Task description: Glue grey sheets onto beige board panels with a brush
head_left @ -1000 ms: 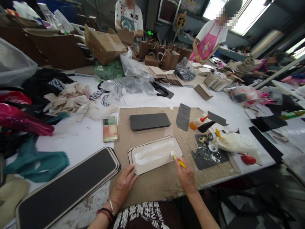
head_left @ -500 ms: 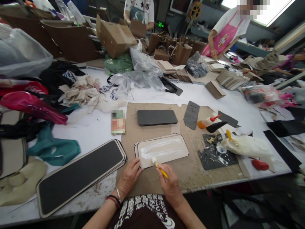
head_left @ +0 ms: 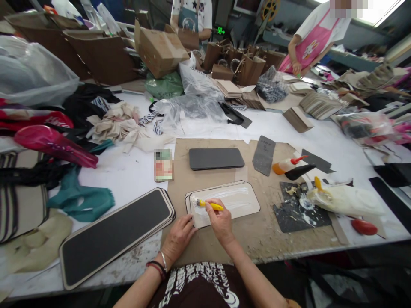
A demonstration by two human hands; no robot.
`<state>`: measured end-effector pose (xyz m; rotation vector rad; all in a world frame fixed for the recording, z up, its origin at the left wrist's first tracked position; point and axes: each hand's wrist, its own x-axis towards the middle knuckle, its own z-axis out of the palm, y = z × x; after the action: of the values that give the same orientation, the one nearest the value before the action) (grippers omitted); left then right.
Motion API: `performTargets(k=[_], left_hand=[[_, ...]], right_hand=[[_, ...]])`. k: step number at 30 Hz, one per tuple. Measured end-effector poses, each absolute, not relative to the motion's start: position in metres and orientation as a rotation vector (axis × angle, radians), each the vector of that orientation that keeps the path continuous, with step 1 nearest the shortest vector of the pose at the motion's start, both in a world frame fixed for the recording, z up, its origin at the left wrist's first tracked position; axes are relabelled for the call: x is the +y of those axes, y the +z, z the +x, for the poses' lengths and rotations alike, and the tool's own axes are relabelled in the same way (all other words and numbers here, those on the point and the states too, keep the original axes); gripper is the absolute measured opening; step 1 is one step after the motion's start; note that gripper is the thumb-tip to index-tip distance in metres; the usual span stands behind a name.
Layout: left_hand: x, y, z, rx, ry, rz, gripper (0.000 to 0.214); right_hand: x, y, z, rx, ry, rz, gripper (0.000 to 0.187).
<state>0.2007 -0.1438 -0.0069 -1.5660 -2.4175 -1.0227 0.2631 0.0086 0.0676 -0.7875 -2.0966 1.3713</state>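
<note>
My right hand (head_left: 221,222) is closed around a yellow-handled brush (head_left: 208,205), whose bristles rest on the left end of a pale rounded board (head_left: 237,199) smeared with white glue. That board tops a small stack on a brown cardboard sheet (head_left: 250,233). My left hand (head_left: 180,235) lies on the cardboard with its fingers pressed against the board's near left corner, holding nothing.
A dark grey board (head_left: 215,158) lies behind the stack. A long stack of black panels (head_left: 117,233) sits to the left. At right are an orange glue bottle (head_left: 284,164), a glue-smeared black sheet (head_left: 300,209) and a plastic bag (head_left: 346,199). Fabric is piled at left; two people work across the table.
My right hand has swept the brush from the board's right end across to its left end. More glue covers the board. My left hand stayed at the corner.
</note>
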Motion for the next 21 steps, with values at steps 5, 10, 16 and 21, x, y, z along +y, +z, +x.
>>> performTargets(k=[5, 10, 16, 21], left_hand=[[-0.144, -0.005, 0.200, -2.409, -1.004, -1.568, 0.014], [-0.145, -0.005, 0.200, -2.384, -1.015, -1.570, 0.014], [-0.145, -0.008, 0.198, -2.355, -1.027, -1.575, 0.017], [-0.145, -0.006, 0.198, -2.353, -1.024, -1.585, 0.018]], right_hand=[[0.039, 0.066, 0.263, -2.089, 1.192, -0.939, 0.023], [0.035, 0.076, 0.269, -2.122, 1.207, -0.919, 0.023], [0.086, 0.066, 0.302, -2.177, 0.919, -1.001, 0.032], [0.161, 0.061, 0.356, -2.149, 0.536, -1.265, 0.041]])
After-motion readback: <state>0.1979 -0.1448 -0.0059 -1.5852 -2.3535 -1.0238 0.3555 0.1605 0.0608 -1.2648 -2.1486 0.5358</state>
